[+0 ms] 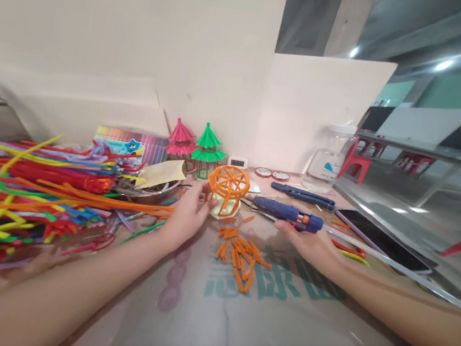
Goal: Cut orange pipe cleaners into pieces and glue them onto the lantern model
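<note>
My left hand point(187, 212) is closed on the left side of a small orange pipe-cleaner frame point(229, 179), a round spoked top on posts over a pale base. Its fingertips are partly hidden behind the frame. To the right, my right hand point(309, 243) is closed around a blue hot glue gun point(276, 209), nozzle pointing left towards the frame. A long clear glue stick point(395, 264) runs out of the gun's back end. Between my hands lies a loose pile of short orange pipe-cleaner pieces point(241, 255).
Bundles of coloured pipe cleaners point(45, 191) cover the left side. Behind stand a pink tower point(179, 136), a green tower point(207, 145), a marker set point(150, 147) and a small clock point(238, 163). At right are blue pliers point(300, 195), a water bottle point(327, 159) and a phone point(381, 239).
</note>
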### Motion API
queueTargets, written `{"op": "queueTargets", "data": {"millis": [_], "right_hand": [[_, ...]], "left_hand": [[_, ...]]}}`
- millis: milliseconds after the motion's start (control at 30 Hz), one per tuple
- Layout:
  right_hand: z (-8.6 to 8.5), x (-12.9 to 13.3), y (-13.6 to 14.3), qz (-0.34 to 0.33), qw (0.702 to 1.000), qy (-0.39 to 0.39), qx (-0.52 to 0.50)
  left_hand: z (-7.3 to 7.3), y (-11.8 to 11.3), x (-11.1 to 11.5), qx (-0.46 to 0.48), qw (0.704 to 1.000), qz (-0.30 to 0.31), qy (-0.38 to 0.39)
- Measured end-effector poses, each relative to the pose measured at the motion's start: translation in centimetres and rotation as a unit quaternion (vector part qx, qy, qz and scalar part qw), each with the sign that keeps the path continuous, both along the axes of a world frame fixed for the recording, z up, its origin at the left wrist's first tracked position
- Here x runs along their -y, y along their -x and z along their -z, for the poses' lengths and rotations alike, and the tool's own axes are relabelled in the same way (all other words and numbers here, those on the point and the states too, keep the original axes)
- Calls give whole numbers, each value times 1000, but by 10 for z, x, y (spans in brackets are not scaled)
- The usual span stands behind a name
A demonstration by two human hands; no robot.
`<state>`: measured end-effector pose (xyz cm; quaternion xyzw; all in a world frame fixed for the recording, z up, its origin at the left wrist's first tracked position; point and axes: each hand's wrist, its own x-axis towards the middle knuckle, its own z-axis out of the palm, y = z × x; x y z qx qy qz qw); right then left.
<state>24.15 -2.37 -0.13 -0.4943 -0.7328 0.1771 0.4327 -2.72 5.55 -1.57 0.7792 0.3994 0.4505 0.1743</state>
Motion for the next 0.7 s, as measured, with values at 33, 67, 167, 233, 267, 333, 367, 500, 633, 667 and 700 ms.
{"op": "queueTargets", "data": {"millis": [33, 67, 167, 233, 267, 333, 367, 500, 633, 667, 700], "right_hand": [[0, 1, 0, 0, 1000, 4, -1], [0, 1, 0, -1, 1000, 6, -4], [0, 2, 2, -28, 999, -1, -20], [-3, 3, 4, -52, 998, -2, -32], [-4, 4, 4, -56, 998, 0, -37], [-7, 5, 6, -54, 998, 7, -44], [-9, 6, 7, -48, 998, 8, -46], [-9, 5, 8, -38, 998, -6, -43], [-5, 2, 5, -43, 997, -20, -59], [-5, 2, 4, -45, 997, -22, -62], [-4, 1, 4, -46, 997, -23, -63]], "left_hand": [[1, 0, 0, 7, 1000, 1, -2], [2, 1, -1, 14, 1000, 2, -2], [6, 3, -4, 34, 999, 1, 12], [9, 4, -6, 48, 999, -1, 23], [9, 4, -6, 52, 998, -1, 26], [10, 5, -7, 47, 998, -1, 28], [10, 4, -7, 41, 999, 0, 27], [7, 3, -6, 21, 1000, 3, 22], [5, 2, -7, 6, 1000, 3, 28], [5, 2, -8, 1, 1000, 2, 30], [5, 2, -8, -4, 1000, 3, 30]]}}
